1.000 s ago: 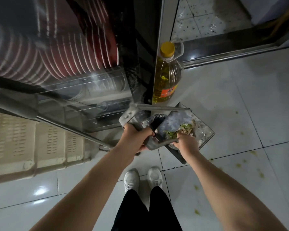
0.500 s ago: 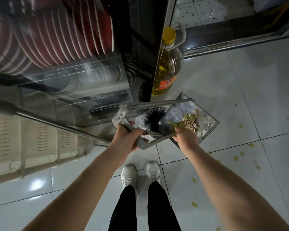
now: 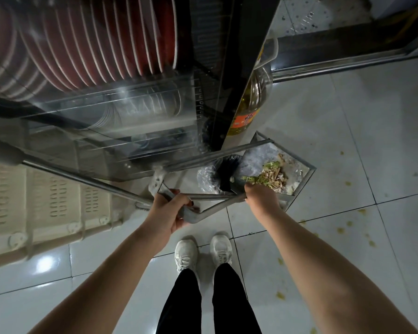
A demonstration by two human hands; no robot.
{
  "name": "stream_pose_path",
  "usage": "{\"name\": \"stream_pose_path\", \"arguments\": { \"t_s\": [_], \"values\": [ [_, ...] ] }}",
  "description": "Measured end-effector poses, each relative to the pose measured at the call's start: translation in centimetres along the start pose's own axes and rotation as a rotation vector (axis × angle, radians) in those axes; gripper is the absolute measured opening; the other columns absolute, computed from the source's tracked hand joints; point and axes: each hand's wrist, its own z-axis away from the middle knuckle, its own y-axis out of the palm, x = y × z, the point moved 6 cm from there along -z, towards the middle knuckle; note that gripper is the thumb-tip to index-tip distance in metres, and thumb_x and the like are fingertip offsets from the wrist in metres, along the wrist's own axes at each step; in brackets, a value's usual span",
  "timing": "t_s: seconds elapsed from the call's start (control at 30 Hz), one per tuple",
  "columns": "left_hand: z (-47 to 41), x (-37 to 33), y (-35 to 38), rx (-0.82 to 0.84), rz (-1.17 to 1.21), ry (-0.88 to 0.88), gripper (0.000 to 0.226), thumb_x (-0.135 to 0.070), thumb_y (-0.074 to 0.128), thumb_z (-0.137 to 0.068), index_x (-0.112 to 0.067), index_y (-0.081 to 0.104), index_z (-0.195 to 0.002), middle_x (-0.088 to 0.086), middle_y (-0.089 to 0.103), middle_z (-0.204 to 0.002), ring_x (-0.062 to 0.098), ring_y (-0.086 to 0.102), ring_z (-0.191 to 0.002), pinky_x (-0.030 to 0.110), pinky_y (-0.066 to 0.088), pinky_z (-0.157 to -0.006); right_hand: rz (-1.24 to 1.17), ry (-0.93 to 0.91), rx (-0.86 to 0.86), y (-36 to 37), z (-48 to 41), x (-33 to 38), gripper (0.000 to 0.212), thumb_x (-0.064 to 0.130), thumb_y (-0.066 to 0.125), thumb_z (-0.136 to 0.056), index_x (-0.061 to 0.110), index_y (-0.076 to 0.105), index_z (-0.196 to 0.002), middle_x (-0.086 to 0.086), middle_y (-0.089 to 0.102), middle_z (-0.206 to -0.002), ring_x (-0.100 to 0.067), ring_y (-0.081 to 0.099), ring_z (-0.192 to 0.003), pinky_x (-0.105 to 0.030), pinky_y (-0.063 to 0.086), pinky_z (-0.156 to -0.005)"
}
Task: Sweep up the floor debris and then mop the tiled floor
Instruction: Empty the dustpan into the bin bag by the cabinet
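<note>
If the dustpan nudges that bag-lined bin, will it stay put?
Probably not: the bin looks small and likely light, so it could slide on the glossy tiles or tip. Its thin liner would likely crumple rather than resist. The metal dustpan should stay stiff.

A single wide-angle camera, worn on the person's head, looked steeply down. Both forearms reached in from the bottom edge to the left hand (image 3: 169, 209) and right hand (image 3: 261, 201), close below on the dustpan (image 3: 256, 157) at mid-frame. White shoes (image 3: 185, 254) stood beneath on the tiled floor (image 3: 348, 131).
</note>
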Motion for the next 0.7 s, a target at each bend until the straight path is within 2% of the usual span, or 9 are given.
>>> {"name": "stream_pose_path", "arguments": {
  "t_s": [0.13,0.27,0.43,0.6,0.67,0.7],
  "values": [
    [-0.4,-0.1,-0.3,0.011,-0.018,0.015,0.019,0.002,0.054,-0.085,-0.016,0.049,-0.080,-0.004,0.066,-0.050,0.007,0.065,-0.047,0.020,0.050,-0.042,0.034,0.064,0.006,0.0,-0.1,-0.1,0.042,-0.001,0.055,-0.087,0.007,0.046,-0.127,-0.006,0.064,-0.091,-0.022,0.064,-0.083,-0.025,0.037,-0.058],
    [-0.7,-0.1,-0.7,0.029,-0.013,-0.002,0.017,0.001,0.054,-0.085,-0.015,0.049,-0.081,-0.003,0.067,-0.053,0.007,0.066,-0.050,0.022,0.051,-0.042,0.066,0.094,-0.004,-0.1,-0.1,0.4,0.037,-0.001,0.055,-0.086,0.007,0.049,-0.121,-0.003,0.060,-0.079,-0.020,0.062,-0.078,-0.025,0.036,-0.056],
    [-1.2,-0.2,-1.7,0.038,-0.035,-0.011,0.013,-0.001,0.054,-0.083,-0.012,0.055,-0.079,-0.001,0.069,-0.058,0.010,0.068,-0.053,0.024,0.053,-0.046,0.116,0.082,-0.042,-0.7,-0.1,1.2,0.023,0.003,0.051,-0.090,0.008,0.055,-0.112,-0.005,0.069,-0.092,-0.022,0.067,-0.084,-0.028,0.041,-0.059],
    [-1.3,-0.8,-2.3,0.048,-0.010,0.028,0.011,0.000,0.052,-0.085,-0.011,0.055,-0.083,0.001,0.070,-0.062,0.012,0.069,-0.055,0.025,0.053,-0.047,0.155,0.045,-0.067,-1.4,0.2,2.2,0.023,0.003,0.053,-0.087,0.011,0.057,-0.108,-0.004,0.070,-0.089,-0.022,0.068,-0.083,-0.028,0.040,-0.059],
    [-1.3,-1.2,-2.8,0.023,0.028,0.063,0.012,0.001,0.050,-0.086,-0.010,0.054,-0.086,0.002,0.070,-0.063,0.013,0.069,-0.055,0.025,0.053,-0.047,0.152,0.034,-0.106,-1.8,0.3,2.7,0.020,0.002,0.055,-0.084,0.010,0.061,-0.101,-0.004,0.071,-0.084,-0.022,0.068,-0.080,-0.028,0.043,-0.061],
    [-1.2,-1.3,-3.2,0.013,0.057,0.081,0.012,0.001,0.049,-0.087,-0.011,0.053,-0.087,0.002,0.070,-0.062,0.014,0.069,-0.054,0.026,0.053,-0.047,0.166,0.035,-0.149,-2.3,0.5,3.0,0.016,0.002,0.061,-0.079,0.009,0.065,-0.093,-0.004,0.070,-0.076,-0.020,0.068,-0.072,-0.025,0.043,-0.059]
  ]
}}
